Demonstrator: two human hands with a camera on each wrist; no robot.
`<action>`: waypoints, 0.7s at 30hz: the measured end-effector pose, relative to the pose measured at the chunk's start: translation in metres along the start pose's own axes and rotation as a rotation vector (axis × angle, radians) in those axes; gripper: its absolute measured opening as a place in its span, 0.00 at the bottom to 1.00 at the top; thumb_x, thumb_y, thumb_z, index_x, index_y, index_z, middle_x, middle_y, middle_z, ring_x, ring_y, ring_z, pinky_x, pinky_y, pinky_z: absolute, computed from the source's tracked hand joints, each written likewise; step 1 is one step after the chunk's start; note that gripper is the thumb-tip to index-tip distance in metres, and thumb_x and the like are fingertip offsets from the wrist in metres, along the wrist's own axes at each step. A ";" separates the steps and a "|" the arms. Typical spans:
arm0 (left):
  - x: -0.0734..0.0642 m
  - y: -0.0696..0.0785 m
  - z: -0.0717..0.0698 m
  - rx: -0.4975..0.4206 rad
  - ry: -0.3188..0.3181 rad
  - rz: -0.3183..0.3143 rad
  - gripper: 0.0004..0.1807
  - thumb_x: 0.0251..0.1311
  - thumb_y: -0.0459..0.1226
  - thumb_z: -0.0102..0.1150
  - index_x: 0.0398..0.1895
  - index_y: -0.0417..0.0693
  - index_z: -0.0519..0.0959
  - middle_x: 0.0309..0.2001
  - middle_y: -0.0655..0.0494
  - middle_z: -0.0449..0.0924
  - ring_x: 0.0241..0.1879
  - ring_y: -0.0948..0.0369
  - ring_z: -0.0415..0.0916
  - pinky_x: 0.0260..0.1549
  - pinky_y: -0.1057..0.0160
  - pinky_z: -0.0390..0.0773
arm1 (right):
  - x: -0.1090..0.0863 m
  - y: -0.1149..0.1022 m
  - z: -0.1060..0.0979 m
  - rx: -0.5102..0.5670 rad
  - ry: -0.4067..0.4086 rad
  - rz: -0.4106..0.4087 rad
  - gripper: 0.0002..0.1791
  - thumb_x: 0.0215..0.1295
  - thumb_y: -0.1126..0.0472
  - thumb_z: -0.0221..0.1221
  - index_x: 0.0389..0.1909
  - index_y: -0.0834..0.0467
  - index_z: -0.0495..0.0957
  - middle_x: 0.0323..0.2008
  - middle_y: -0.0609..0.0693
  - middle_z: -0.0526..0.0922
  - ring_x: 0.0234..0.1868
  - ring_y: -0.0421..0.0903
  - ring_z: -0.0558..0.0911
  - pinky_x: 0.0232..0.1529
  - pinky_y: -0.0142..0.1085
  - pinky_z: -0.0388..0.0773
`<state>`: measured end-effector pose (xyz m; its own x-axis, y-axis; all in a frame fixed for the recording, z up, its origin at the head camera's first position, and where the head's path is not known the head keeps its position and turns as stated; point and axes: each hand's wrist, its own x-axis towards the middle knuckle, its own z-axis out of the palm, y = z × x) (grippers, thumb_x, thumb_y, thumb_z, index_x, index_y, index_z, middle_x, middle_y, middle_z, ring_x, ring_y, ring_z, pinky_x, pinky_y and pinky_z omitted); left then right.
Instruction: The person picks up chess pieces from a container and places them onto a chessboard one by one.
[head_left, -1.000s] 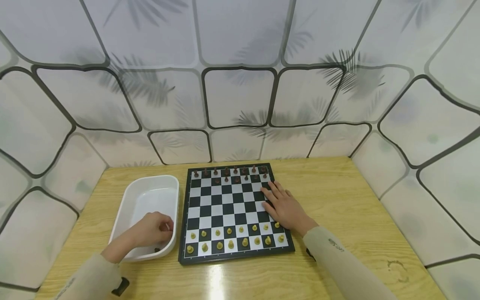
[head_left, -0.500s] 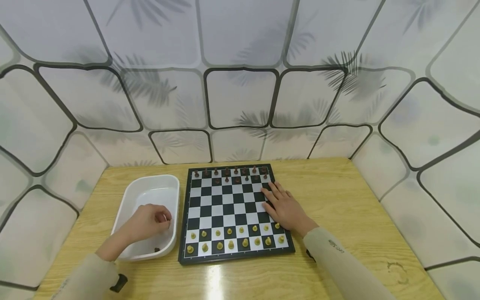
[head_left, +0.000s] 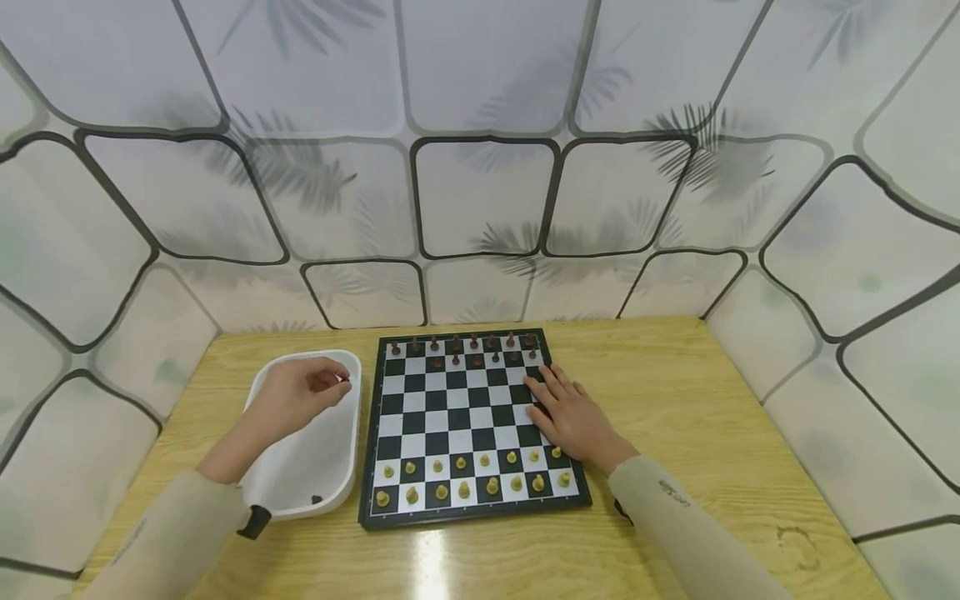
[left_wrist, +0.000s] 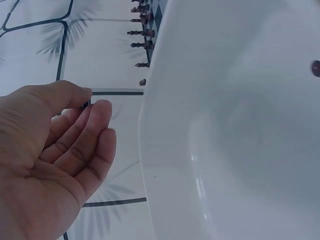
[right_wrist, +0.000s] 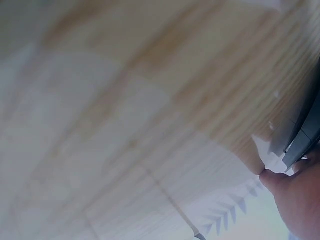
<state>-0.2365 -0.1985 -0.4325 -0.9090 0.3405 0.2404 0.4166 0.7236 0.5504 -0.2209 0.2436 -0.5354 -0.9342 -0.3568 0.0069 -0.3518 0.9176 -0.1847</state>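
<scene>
My left hand [head_left: 294,398] is over the white tray [head_left: 350,467], thumb and fingertips pinching a small dark red chess piece [head_left: 342,379] that is mostly hidden. In the left wrist view, the same hand [left_wrist: 60,145] is beside the tray's rim. Another dark chess piece [head_left: 317,499] lies in the near end of the tray. The chessboard [head_left: 445,408] has dark red pieces [head_left: 474,342] along the far side and yellow pieces [head_left: 464,490] along the near side. On the board's right edge rests my right hand [head_left: 576,417], fingers spread. The right wrist view shows only part of it.
The tray and board stand side by side on a wooden table [head_left: 675,400]. A patterned wall covering [head_left: 480,200] rises behind the table and along both sides. The far row's left end shows a dark square in front of its corner piece.
My left hand has risen and moved away from me, from low inside the tray to above its far part, with the chess piece. My right hand stays on the board.
</scene>
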 end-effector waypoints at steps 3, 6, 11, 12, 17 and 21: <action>0.009 0.004 0.004 -0.005 -0.009 0.004 0.06 0.64 0.35 0.71 0.43 0.44 0.89 0.32 0.56 0.89 0.31 0.63 0.82 0.31 0.65 0.80 | 0.000 0.001 0.001 0.002 -0.009 0.005 0.35 0.85 0.40 0.42 0.84 0.50 0.56 0.85 0.61 0.51 0.85 0.62 0.49 0.77 0.66 0.58; 0.019 0.007 0.010 -0.031 -0.027 -0.023 0.08 0.66 0.36 0.71 0.44 0.42 0.88 0.35 0.52 0.90 0.34 0.59 0.85 0.33 0.62 0.82 | 0.001 0.001 0.002 0.002 -0.006 0.004 0.35 0.85 0.40 0.42 0.84 0.50 0.57 0.85 0.60 0.51 0.85 0.62 0.50 0.77 0.66 0.58; 0.036 0.013 0.021 -0.080 -0.056 -0.094 0.11 0.68 0.39 0.69 0.47 0.40 0.88 0.39 0.48 0.90 0.40 0.53 0.88 0.40 0.55 0.86 | 0.001 0.000 0.001 0.007 0.008 -0.003 0.35 0.84 0.40 0.43 0.83 0.51 0.58 0.84 0.61 0.53 0.85 0.62 0.51 0.77 0.66 0.59; 0.039 0.014 0.023 -0.086 -0.062 -0.101 0.12 0.68 0.39 0.68 0.47 0.40 0.87 0.40 0.48 0.90 0.41 0.53 0.88 0.40 0.54 0.86 | 0.001 0.000 0.001 0.005 0.011 -0.005 0.35 0.84 0.40 0.43 0.83 0.51 0.58 0.84 0.61 0.53 0.85 0.62 0.52 0.77 0.66 0.60; 0.054 0.018 0.032 -0.101 -0.079 -0.108 0.10 0.68 0.38 0.67 0.46 0.40 0.87 0.40 0.47 0.90 0.42 0.52 0.88 0.41 0.52 0.86 | 0.000 -0.001 -0.001 0.010 0.004 -0.001 0.34 0.84 0.40 0.42 0.84 0.51 0.58 0.84 0.61 0.53 0.85 0.62 0.51 0.77 0.65 0.59; 0.065 0.017 0.042 -0.091 -0.095 -0.099 0.10 0.67 0.36 0.67 0.45 0.39 0.87 0.41 0.45 0.90 0.41 0.51 0.87 0.42 0.51 0.86 | 0.000 -0.001 -0.001 0.014 -0.002 0.001 0.34 0.84 0.40 0.42 0.84 0.51 0.57 0.84 0.60 0.52 0.85 0.62 0.51 0.77 0.65 0.59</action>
<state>-0.2879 -0.1388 -0.4407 -0.9383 0.3287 0.1076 0.3186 0.7002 0.6389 -0.2212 0.2431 -0.5344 -0.9344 -0.3562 0.0052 -0.3501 0.9154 -0.1986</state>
